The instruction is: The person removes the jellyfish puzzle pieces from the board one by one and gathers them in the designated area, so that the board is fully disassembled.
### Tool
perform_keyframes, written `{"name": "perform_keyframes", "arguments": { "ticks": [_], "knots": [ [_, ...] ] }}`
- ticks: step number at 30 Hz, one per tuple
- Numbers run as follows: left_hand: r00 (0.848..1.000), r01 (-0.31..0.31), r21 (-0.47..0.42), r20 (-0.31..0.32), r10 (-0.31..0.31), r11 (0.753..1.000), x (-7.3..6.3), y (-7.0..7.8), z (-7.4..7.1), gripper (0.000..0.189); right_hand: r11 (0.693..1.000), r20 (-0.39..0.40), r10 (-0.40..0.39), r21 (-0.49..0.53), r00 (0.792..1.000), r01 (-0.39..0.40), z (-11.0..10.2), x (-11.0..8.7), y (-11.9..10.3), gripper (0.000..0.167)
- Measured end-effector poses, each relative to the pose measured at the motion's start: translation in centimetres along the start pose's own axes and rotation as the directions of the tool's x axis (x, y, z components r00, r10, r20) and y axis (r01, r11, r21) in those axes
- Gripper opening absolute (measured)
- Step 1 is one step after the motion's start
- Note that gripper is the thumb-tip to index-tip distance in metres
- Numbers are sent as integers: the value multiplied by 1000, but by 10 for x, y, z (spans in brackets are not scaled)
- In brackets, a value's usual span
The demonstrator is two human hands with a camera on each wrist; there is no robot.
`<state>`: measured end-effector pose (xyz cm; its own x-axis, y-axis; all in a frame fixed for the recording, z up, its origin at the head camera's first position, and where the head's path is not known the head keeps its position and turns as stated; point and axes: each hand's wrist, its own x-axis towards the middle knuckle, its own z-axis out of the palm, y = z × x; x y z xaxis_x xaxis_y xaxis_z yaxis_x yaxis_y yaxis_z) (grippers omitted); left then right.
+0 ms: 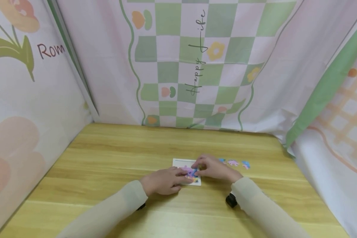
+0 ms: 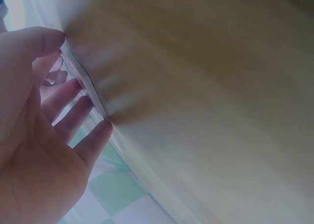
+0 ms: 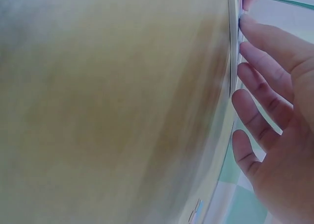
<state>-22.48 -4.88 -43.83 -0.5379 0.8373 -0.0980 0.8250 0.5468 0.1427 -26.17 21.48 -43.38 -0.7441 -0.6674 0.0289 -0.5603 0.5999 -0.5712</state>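
Observation:
A small white-bordered puzzle board point(image 1: 178, 162) with a pink, purple and blue picture lies flat on the wooden table. My left hand point(image 1: 166, 181) reaches across its left and lower part, the extended fingers resting on the picture. In the left wrist view, the thumb and fingertips of the left hand point(image 2: 44, 116) meet the board's edge point(image 2: 83, 77). From the right, my right hand point(image 1: 212, 168) touches the blue part of the picture with thumb and forefinger. The right wrist view shows the right hand point(image 3: 279, 101) with its fingers loosely extended. Both hands partly hide the picture.
Loose picture pieces lie on the table right of the board: a blue one point(image 1: 222, 160) partly behind the right hand, a pink one point(image 1: 233, 162) and a blue-and-pink one point(image 1: 246, 164). Patterned cloth point(image 1: 193, 66) hangs along the table's back and sides.

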Motion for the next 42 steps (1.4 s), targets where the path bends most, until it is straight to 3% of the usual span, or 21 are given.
{"name": "perform_keyframes", "arguments": {
  "ticks": [23, 30, 42],
  "knots": [
    [1000, -8, -15, -2, 8, 1000, -2, 3, -5, 51, 998, 15, 18, 59, 1000, -19, -1, 6, -5, 18],
    [1000, -25, 16, -9, 25, 1000, -2, 2, -4, 51, 998, 16, -17, 52, 1000, 17, -2, 6, -5, 14],
    [1000, -9, -20, 3, 9, 1000, -2, 3, -5, 51, 996, 26, -31, 79, 999, 29, -1, 6, -4, 10]
  ]
}}
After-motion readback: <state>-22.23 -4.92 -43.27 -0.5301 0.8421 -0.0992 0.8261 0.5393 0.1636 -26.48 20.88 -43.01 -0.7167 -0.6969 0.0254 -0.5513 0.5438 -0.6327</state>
